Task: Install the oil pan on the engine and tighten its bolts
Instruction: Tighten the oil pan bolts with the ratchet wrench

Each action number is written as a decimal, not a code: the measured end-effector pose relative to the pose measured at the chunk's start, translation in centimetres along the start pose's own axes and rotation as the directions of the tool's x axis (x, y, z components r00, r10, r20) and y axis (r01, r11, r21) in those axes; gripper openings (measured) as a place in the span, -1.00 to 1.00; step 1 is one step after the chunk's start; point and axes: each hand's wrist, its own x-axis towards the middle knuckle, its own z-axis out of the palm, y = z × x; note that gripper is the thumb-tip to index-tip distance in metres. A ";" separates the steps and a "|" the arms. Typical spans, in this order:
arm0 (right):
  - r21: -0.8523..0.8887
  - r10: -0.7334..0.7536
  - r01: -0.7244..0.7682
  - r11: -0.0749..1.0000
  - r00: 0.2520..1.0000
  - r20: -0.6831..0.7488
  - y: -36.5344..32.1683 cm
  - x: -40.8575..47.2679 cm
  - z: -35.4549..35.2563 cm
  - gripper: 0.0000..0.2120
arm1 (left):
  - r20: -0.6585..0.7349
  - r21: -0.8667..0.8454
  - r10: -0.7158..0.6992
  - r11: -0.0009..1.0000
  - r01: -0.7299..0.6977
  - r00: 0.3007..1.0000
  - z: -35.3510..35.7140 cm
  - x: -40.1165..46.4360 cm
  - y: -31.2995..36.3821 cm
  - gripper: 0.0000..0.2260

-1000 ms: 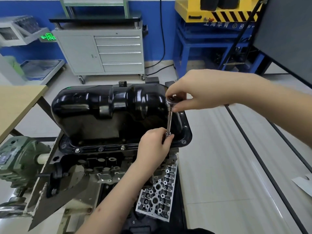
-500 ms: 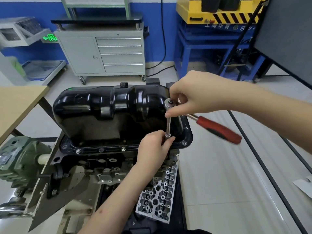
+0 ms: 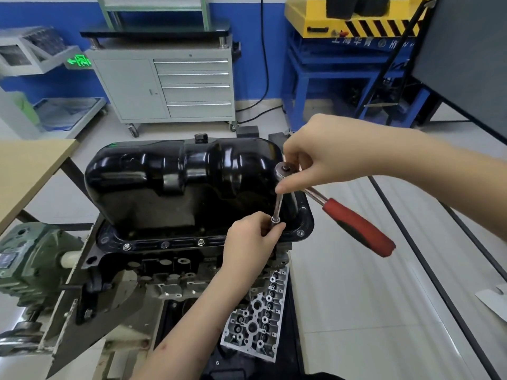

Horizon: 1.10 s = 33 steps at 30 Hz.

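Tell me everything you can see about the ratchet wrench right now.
The ratchet wrench has a round shiny metal head, a bare steel shank and a red handle with black trim that points down and right over the floor. A slim chrome extension runs from the head down to the oil pan flange. The right hand grips the head; the left hand pinches the extension's lower end, hiding the socket.

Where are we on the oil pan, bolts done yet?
Done: the oil pan sits on the engine, with three bolts seated along the near flange. In hand: right hand holds the ratchet at its head, left hand steadies the extension on the near-right flange. Left: that fastener; far-side bolts are hidden, tightness unknown.
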 end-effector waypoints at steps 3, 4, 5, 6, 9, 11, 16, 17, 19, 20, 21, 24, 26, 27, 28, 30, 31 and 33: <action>0.005 -0.055 0.055 0.998 0.998 0.020 0.3 -0.1 -0.1 -0.54 | 0.014 0.049 0.060 0.997 -0.060 0.998 0.0 0.1 0.0 -0.83; -0.003 -0.089 0.089 0.996 0.996 0.033 0.5 0.0 -0.2 -0.60 | 0.023 0.067 0.084 0.994 -0.085 0.996 0.0 0.1 0.0 -0.83; -0.002 -0.119 0.119 0.993 0.992 0.051 0.7 0.0 -0.2 -0.68 | 0.035 0.079 0.102 0.991 -0.105 0.994 -0.1 0.1 -0.1 -0.84; 0.006 -0.140 0.140 0.990 0.988 0.070 0.9 0.1 -0.3 -0.75 | 0.050 0.087 0.113 0.989 -0.117 0.992 -0.2 0.1 -0.1 -0.85; 0.030 -0.157 0.155 0.987 0.983 0.092 0.9 0.2 -0.5 -0.77 | 0.079 0.092 0.115 0.988 -0.122 0.990 -0.2 0.1 -0.1 -0.86; 0.037 -0.140 0.138 0.990 0.988 0.072 0.7 0.1 -0.5 -0.75 | 0.057 0.062 0.098 0.993 -0.102 0.994 -0.1 0.0 -0.2 -0.86; -0.128 -0.017 0.017 0.992 1.000 -0.001 0.0 -0.1 0.1 -0.57 | 0.016 0.030 0.024 0.999 -0.024 1.000 0.0 0.0 0.0 -0.82; -0.138 -0.009 0.007 0.990 1.000 -0.010 0.0 -0.1 0.2 -0.56 | 0.014 0.045 0.027 0.999 -0.028 1.000 0.1 0.0 0.0 -0.82; -0.106 -0.025 0.025 0.994 1.000 -0.002 0.0 -0.1 0.2 -0.57 | 0.008 0.080 0.058 0.995 -0.059 0.998 0.1 0.0 0.1 -0.82; -0.095 -0.055 0.056 0.994 0.998 0.011 0.1 -0.1 0.1 -0.59 | 0.010 0.098 0.083 0.992 -0.084 0.997 0.1 -0.1 0.1 -0.81; -0.085 -0.093 0.095 0.992 0.995 0.027 0.1 0.0 0.0 -0.63 | 0.018 0.113 0.107 0.988 -0.108 0.994 0.1 -0.1 0.0 -0.81; -0.021 -0.163 0.166 0.986 0.982 0.090 0.5 0.1 -0.4 -0.81 | 0.072 0.127 0.156 0.978 -0.164 0.985 -0.2 -0.1 -0.1 -0.81; 0.017 -0.158 0.157 0.987 0.981 0.109 0.6 0.2 -0.5 -0.74 | 0.092 0.130 0.168 0.975 -0.179 0.981 -0.3 -0.1 -0.2 -0.83; 0.032 -0.157 0.154 0.987 0.982 0.103 0.5 0.2 -0.5 -0.71 | 0.095 0.130 0.166 0.975 -0.178 0.982 -0.3 -0.1 -0.3 -0.84; 0.035 -0.161 0.158 0.987 0.983 0.094 0.4 0.2 -0.5 -0.71 | 0.092 0.127 0.161 0.977 -0.172 0.983 -0.2 -0.1 -0.3 -0.84; 0.008 -0.141 0.141 0.990 0.988 0.066 0.2 0.1 -0.4 -0.66 | 0.076 0.113 0.137 0.983 -0.145 0.988 -0.2 -0.2 -0.3 -0.83; -0.018 -0.111 0.112 0.994 0.993 0.048 0.0 0.1 -0.4 -0.58 | 0.068 0.108 0.114 0.987 -0.121 0.991 -0.1 -0.2 -0.2 -0.82; -0.099 -0.040 0.043 0.994 0.999 0.033 -0.3 0.1 -0.2 -0.46 | 0.062 0.121 0.057 0.991 -0.064 0.996 -0.1 0.0 -0.1 -0.80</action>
